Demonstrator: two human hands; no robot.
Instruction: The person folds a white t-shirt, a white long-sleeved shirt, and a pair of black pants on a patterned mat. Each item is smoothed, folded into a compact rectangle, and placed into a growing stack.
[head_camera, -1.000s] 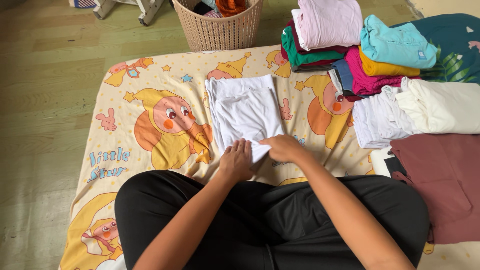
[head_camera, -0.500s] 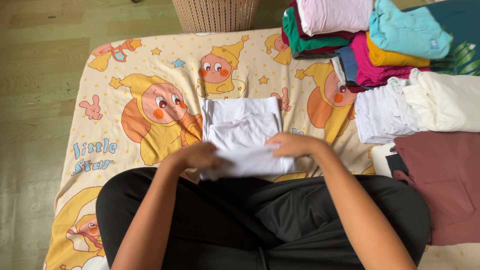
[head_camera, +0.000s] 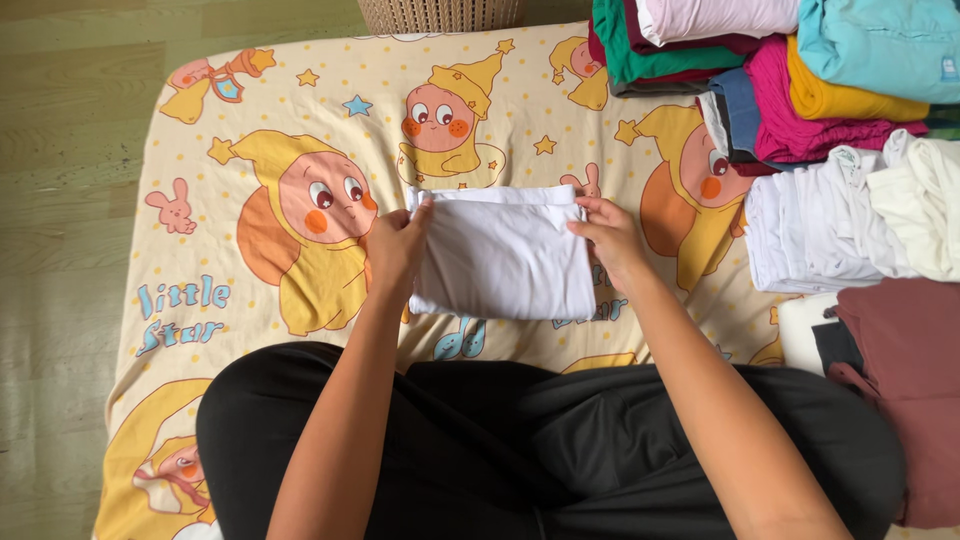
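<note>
Where the cartoon-printed mattress cover (head_camera: 300, 110) lies flat before the seated person, a white folded garment (head_camera: 500, 255) rests on it as a neat rectangle, just beyond the person's black-trousered lap (head_camera: 560, 440). Its long axis runs from left to right, across the person's view. The left hand (head_camera: 397, 243) grasps the left short edge, with the fingers curled over the upper corner. The right hand (head_camera: 608, 235) grasps the right short edge in the same way, thumb on top. So the garment lies between the two hands, and both are equally near to it, each touching one end. To the right, well apart from the hands, stands a white folded pile (head_camera: 820, 235), with a maroon cloth (head_camera: 905, 380) nearer the person. Further back lie coloured folded clothes (head_camera: 800, 70). A woven basket (head_camera: 440, 14) stands beyond the top edge of the cover.
</note>
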